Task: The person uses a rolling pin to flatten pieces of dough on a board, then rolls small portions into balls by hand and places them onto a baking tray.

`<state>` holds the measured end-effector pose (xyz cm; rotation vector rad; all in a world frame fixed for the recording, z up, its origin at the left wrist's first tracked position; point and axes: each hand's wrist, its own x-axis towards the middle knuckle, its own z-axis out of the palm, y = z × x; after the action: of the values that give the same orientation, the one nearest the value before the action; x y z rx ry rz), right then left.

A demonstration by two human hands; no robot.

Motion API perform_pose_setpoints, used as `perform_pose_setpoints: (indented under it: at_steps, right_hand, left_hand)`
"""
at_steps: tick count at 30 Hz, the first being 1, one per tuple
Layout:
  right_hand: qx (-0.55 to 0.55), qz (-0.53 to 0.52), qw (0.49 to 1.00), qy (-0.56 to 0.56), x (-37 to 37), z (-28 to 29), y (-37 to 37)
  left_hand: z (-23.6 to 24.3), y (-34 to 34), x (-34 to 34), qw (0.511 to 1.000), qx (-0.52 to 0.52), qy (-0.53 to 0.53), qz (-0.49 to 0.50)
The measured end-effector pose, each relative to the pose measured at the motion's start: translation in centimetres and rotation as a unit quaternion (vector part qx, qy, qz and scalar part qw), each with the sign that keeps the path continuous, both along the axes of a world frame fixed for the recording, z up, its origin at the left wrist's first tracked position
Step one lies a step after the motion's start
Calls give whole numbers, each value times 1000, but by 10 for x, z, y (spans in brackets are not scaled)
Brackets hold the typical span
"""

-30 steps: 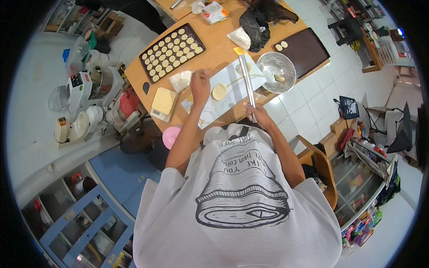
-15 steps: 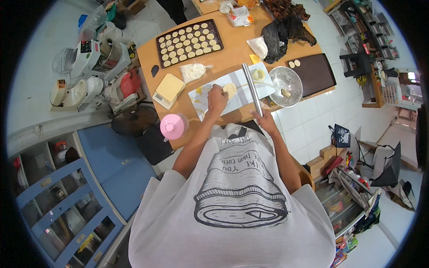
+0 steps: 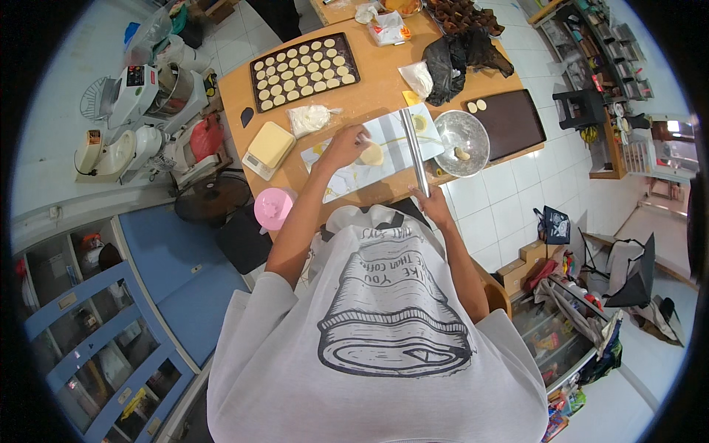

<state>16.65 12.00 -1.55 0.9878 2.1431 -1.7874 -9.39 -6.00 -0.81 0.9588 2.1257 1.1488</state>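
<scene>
My left hand (image 3: 345,148) is closed, its bent fingertips pinching the far edge of a flat, pale piece of dough (image 3: 373,155). The dough lies on a white patterned sheet (image 3: 347,181); the fingers cover part of its edge. My right hand (image 3: 434,204) is wrapped round the near end of a shiny metal rolling pin (image 3: 416,151), which points away from me across the sheet, right of the dough. A round cutter (image 3: 420,124) sits on the sheet beyond the pin. To its right a clear bowl (image 3: 473,166) holds a lump of dough (image 3: 461,153).
A dark tray (image 3: 303,97) full of pale dough rounds stands far left on the wooden table (image 3: 236,85). Another dark tray (image 3: 509,129) at the right carries two rounds. Left of the sheet are a kitchen scale (image 3: 268,150), a bag of white powder (image 3: 310,118) and a pink-lidded jug (image 3: 273,208).
My left hand has moved to the far left edge of the dough, which now lies lower on the sheet. My right hand keeps hold of the rolling pin. The whole view has shifted slightly.
</scene>
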Motion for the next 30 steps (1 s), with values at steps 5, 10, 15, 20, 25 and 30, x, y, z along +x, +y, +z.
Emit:
perform_pose_setpoints:
  at_steps: [5, 10, 15, 20, 25, 30]
  right_hand:
    - [103, 29, 994, 19, 3, 3, -6]
    - [175, 117, 976, 65, -3, 2, -25]
    - [188, 164, 963, 106, -14, -16, -36]
    - [202, 208, 956, 51, -20, -32, -24]
    - [196, 193, 961, 10, -25, -4, -25]
    - [254, 132, 953, 97, -18, -9, -29]
  left_hand:
    - [-15, -17, 6, 993, -36, 73, 80]
    - [-9, -4, 9, 973, 77, 97, 194]
    - [-17, 16, 5, 964, 84, 207, 147]
    - [-39, 22, 0, 976, -4, 203, 73]
    - [-51, 31, 2, 935, -168, 294, 108]
    - [-37, 48, 0, 941, -229, 238, 80]
